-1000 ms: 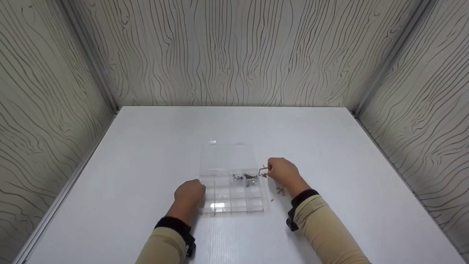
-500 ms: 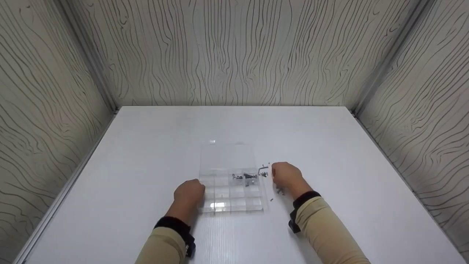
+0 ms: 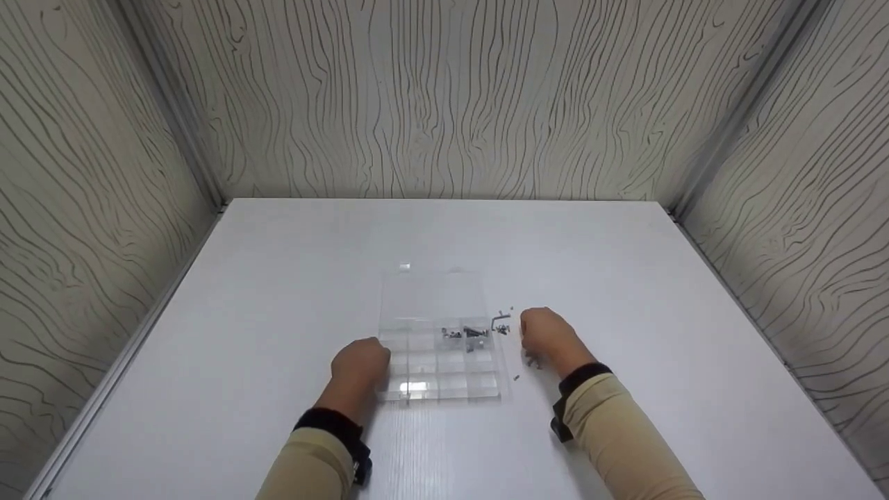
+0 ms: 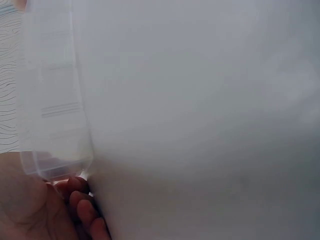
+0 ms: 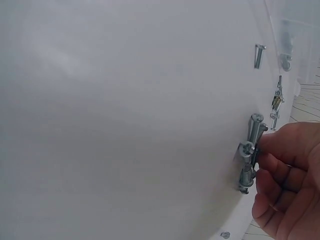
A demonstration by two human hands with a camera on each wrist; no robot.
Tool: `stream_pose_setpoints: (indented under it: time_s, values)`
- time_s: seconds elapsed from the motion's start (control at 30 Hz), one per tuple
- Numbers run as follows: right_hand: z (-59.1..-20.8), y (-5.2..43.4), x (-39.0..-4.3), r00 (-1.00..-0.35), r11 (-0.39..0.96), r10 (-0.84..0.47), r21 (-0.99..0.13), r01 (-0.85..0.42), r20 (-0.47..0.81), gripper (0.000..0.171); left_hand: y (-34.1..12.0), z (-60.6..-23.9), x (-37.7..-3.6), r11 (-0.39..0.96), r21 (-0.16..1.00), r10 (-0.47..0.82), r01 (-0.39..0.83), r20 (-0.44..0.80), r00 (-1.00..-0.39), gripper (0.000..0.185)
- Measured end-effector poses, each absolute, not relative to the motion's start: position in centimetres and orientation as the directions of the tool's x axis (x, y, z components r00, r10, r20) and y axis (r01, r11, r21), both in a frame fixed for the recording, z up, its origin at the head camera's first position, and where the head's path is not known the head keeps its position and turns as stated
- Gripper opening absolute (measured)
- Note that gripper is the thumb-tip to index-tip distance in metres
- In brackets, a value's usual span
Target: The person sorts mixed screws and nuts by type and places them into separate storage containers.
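A clear plastic compartment box (image 3: 450,362) lies on the white table with its transparent lid (image 3: 432,295) folded back. My left hand (image 3: 360,364) grips the box's left edge; its fingers (image 4: 86,212) curl beside the box corner in the left wrist view. To the right of the box, my right hand (image 3: 547,337) is low over the table with bent fingers (image 5: 268,185). Its fingertips are right at a small pile of metal screws (image 5: 250,150); I cannot tell whether they pinch one. Screws and other small hardware (image 3: 474,333) lie in two upper right compartments.
An L-shaped hex key (image 3: 500,317) and a cluster of small hardware (image 3: 502,330) lie beside the box's upper right corner. A single screw (image 3: 516,378) rests nearer the front. Wood-patterned panels (image 3: 444,104) enclose the table at the back and sides.
My right hand has moved right and slightly down, away from the hex key, which stays on the table. The left hand and the box stay in place.
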State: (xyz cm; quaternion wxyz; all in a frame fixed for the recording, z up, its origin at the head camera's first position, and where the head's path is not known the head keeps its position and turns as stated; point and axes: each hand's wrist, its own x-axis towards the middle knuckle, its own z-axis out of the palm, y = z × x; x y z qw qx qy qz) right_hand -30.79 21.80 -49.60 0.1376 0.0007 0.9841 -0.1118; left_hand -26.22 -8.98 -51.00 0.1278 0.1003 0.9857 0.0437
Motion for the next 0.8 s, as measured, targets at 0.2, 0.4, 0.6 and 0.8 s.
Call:
stream_pose_setpoints:
  time_s: [0.2, 0.4, 0.6, 0.8]
  values:
    - [-49.6, 21.8, -30.9, -0.962, 0.974, -0.037, -0.223, 0.025, -0.269, 0.009, -8.9, -50.8, -26.2, 0.977, 0.135, 0.195, 0.165, -0.252, -0.948, 0.020]
    - [-48.5, 21.2, -31.2, -0.967, 0.973, -0.083, -0.231, -0.026, -0.241, 0.009, -8.9, -50.7, -26.0, 0.978, 0.160, 0.173, 0.135, -0.254, -0.952, 0.013]
    - [-47.2, 19.7, -31.4, -0.969, 0.964, -0.129, -0.257, -0.073, -0.210, 0.012, -8.8, -50.7, -26.1, 0.974, 0.223, 0.106, 0.048, -0.259, -0.960, 0.013]
    - [-46.5, 17.6, -31.2, -0.965, 0.955, -0.200, -0.255, -0.154, -0.167, 0.009, -8.8, -50.8, -26.3, 0.946, 0.322, 0.043, -0.043, -0.256, -0.966, 0.030]
